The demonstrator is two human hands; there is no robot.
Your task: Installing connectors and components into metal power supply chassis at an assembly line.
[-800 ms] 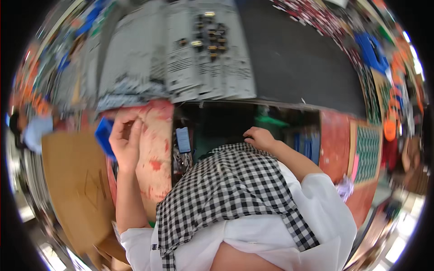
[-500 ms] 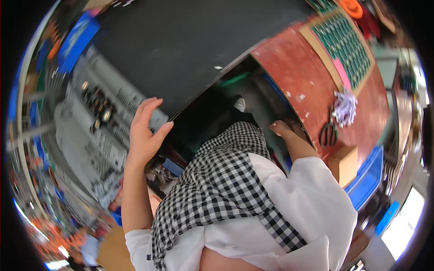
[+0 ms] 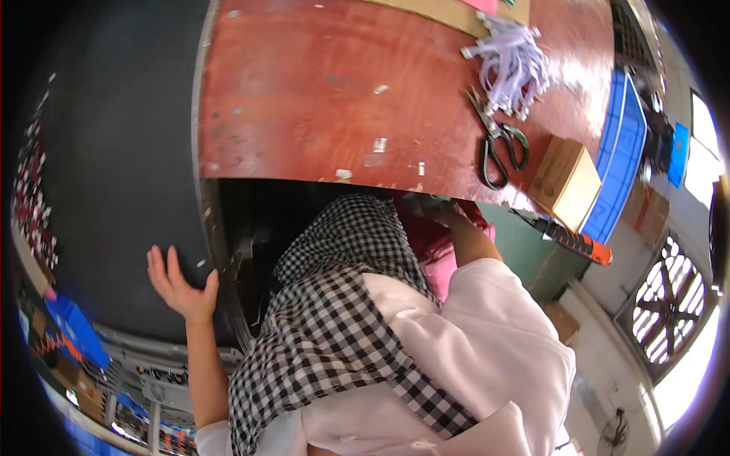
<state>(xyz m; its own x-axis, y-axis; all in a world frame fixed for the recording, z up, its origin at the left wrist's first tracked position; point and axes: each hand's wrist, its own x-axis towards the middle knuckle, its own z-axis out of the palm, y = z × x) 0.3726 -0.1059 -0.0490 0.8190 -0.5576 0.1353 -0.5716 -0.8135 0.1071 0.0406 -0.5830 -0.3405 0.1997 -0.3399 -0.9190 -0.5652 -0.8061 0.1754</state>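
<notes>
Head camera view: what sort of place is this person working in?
Probably a small workshop or packing area. A worn reddish wooden worktable carries scissors, a bundle of white cables and a small cardboard box. A ventilation fan sits by the bright window.

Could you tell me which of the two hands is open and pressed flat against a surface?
The left hand: its fingers are spread and its palm rests on the black panel. The right hand reaches under the red table, partly hidden.
</notes>
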